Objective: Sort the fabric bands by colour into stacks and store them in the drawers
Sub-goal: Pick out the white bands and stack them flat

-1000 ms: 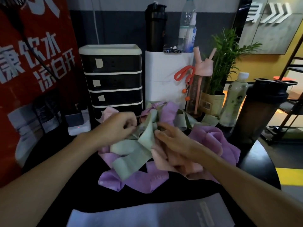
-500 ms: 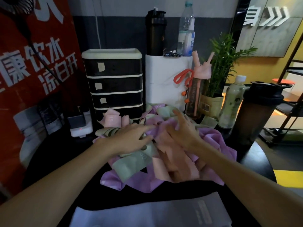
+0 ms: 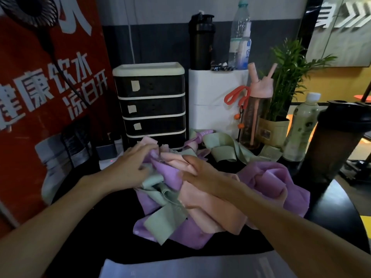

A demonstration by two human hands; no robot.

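The bands lie as one mixed heap on the worktop just in front of the drawers, and its far edge touches the lowest drawer front. No sorted stack is visible, and all drawers appear closed, so I judge the sorting is at its beginning. The left hand is in front of the drawers' left half. Its fingers are stretched, a little spread, and rest flat on the fabric near the drawers' foot; they grip nothing that I can see. The right hand is in front of the drawers' right edge, on top of the pink band. Its fingers are bent over a fold of this band, with the tips hidden in the cloth, so I cannot tell whether they pinch it. The pink band runs with its long axis away from the drawers toward the person, directly under the right hand, so this hand is much the nearer one. A purple band lies between the two hands, and a green band crosses the heap on the side far from the drawers. To free the pink band, I think the pull should go along its length, away from the drawers, while the left hand holds the heap down.
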